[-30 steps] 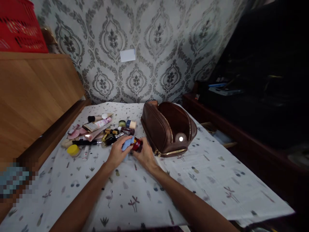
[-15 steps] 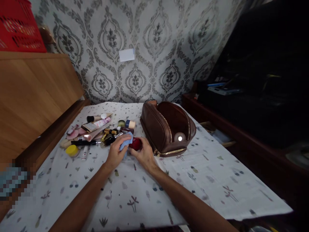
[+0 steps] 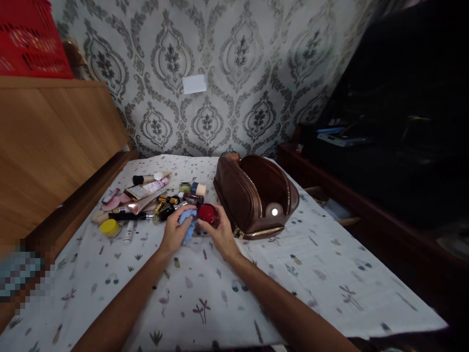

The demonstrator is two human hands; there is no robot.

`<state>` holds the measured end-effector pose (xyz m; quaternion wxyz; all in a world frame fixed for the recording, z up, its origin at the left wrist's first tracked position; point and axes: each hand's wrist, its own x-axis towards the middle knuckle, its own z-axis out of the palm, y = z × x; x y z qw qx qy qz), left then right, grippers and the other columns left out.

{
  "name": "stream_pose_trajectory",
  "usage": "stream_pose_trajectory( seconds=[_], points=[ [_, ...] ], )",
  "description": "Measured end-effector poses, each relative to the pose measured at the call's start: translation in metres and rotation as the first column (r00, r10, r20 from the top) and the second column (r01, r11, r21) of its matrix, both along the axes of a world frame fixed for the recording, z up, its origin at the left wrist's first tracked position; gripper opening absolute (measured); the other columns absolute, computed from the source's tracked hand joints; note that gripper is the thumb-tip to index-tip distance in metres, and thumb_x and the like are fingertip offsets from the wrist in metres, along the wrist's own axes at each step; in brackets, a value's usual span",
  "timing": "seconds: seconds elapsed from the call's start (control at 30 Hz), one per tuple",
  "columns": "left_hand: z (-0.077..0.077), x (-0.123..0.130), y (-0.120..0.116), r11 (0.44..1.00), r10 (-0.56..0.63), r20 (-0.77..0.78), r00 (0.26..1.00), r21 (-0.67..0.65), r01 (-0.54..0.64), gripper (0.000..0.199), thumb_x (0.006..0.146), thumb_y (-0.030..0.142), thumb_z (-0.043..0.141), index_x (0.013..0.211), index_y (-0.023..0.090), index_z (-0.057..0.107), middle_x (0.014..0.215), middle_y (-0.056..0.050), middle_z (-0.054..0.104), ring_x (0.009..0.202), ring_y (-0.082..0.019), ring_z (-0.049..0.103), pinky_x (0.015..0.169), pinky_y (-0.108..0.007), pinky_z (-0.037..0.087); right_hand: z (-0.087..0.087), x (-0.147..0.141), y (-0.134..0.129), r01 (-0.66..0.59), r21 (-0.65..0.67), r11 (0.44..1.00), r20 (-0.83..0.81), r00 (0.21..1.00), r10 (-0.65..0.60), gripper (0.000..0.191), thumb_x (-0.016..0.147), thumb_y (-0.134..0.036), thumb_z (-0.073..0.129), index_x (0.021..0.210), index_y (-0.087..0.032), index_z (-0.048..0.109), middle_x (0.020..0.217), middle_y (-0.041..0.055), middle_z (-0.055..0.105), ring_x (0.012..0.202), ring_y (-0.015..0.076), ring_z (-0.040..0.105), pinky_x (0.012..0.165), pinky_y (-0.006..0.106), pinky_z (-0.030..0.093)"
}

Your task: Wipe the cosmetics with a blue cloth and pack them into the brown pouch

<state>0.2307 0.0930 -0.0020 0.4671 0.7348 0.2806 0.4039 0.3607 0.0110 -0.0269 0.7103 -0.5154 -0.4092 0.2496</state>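
Note:
My left hand [image 3: 175, 231] is closed on a crumpled light blue cloth [image 3: 188, 226]. Beside it, my right hand [image 3: 222, 234] grips a round, dark red, shiny container [image 3: 207, 213], its top facing up toward me. The cloth is close against the left side of the red container; whether they touch is hard to tell. Just right of my right hand stands a brown toiletry bag [image 3: 238, 195], its top unzipped and gaping. Left of my hands lies a loose pile of makeup, with a black pencil-like stick [image 3: 128, 216] and a pink tube [image 3: 156, 186] among it.
A yellow-lidded jar [image 3: 110, 228] and a small white tube [image 3: 129, 231] lie at the pile's near edge. Behind my hands are a dark bottle [image 3: 192, 198] and a beige bottle with a blue part [image 3: 199, 189]. A wooden cabinet [image 3: 54, 132] borders the left side.
My left hand and the blue cloth have drawn back from the red container, which was partly covered. The container has tipped so more of its round top shows.

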Motion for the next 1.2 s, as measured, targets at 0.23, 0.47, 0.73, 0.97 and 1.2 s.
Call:
stream_pose_trajectory(
  seconds=[0.23, 0.47, 0.73, 0.97, 1.2],
  points=[
    [0.007, -0.003, 0.005, 0.997, 0.056, 0.022, 0.998, -0.060, -0.054, 0.028, 0.081, 0.032, 0.060, 0.104, 0.019, 0.069, 0.096, -0.002, 0.073, 0.081, -0.017, 0.066, 0.071, -0.026, 0.051, -0.003, 0.001, -0.004, 0.015, -0.118, 0.993, 0.340, 0.940, 0.027, 0.058, 0.070, -0.025, 0.079, 0.125, -0.022, 0.060, 0.121, 0.0093, 0.065, 0.114, 0.0263, 0.061, 0.104, 0.041, 0.046],
    [0.011, -0.004, -0.001, 0.993, -0.068, -0.071, 0.995, 0.092, 0.075, 0.025, 0.084, 0.025, 0.056, 0.102, 0.018, 0.071, 0.102, -0.004, 0.073, 0.094, -0.020, 0.066, 0.087, -0.031, 0.050, 0.003, -0.004, -0.008, 0.111, -0.371, 0.922, 0.449, 0.891, 0.073, 0.085, 0.063, -0.023, 0.081, 0.139, -0.019, 0.044, 0.103, 0.0067, 0.068, 0.089, 0.0262, 0.067, 0.083, 0.040, 0.053],
    [0.014, -0.004, -0.012, 0.809, -0.304, -0.140, 0.942, 0.484, 0.333, 0.029, 0.082, 0.010, 0.050, 0.100, 0.020, 0.071, 0.102, -0.008, 0.073, 0.108, -0.024, 0.064, 0.097, -0.041, 0.048, 0.004, -0.002, -0.006, 0.052, -0.411, 0.910, 0.265, 0.962, 0.065, 0.083, 0.056, -0.020, 0.078, 0.132, -0.018, 0.047, 0.085, 0.0009, 0.066, 0.076, 0.0225, 0.063, 0.072, 0.033, 0.046],
    [0.026, -0.009, -0.013, 0.874, -0.234, -0.059, 0.970, 0.425, 0.237, 0.022, 0.080, 0.014, 0.051, 0.085, 0.019, 0.071, 0.088, -0.006, 0.072, 0.091, -0.022, 0.065, 0.086, -0.036, 0.050, -0.005, 0.009, 0.006, -0.127, -0.296, 0.947, -0.111, 0.989, 0.098, 0.054, 0.050, -0.030, 0.082, 0.098, -0.020, 0.061, 0.075, -0.0025, 0.065, 0.069, 0.0181, 0.059, 0.067, 0.031, 0.047],
    [0.022, -0.011, -0.005, 0.986, 0.006, -0.063, 0.998, 0.165, 0.004, 0.022, 0.083, 0.024, 0.050, 0.091, 0.020, 0.071, 0.087, -0.002, 0.070, 0.068, -0.014, 0.058, 0.065, -0.026, 0.047, 0.000, 0.000, 0.003, -0.246, -0.135, 0.960, -0.316, 0.929, 0.193, 0.054, 0.050, -0.034, 0.089, 0.095, -0.023, 0.062, 0.091, 0.0012, 0.071, 0.085, 0.0204, 0.065, 0.081, 0.033, 0.052]
  ],
)
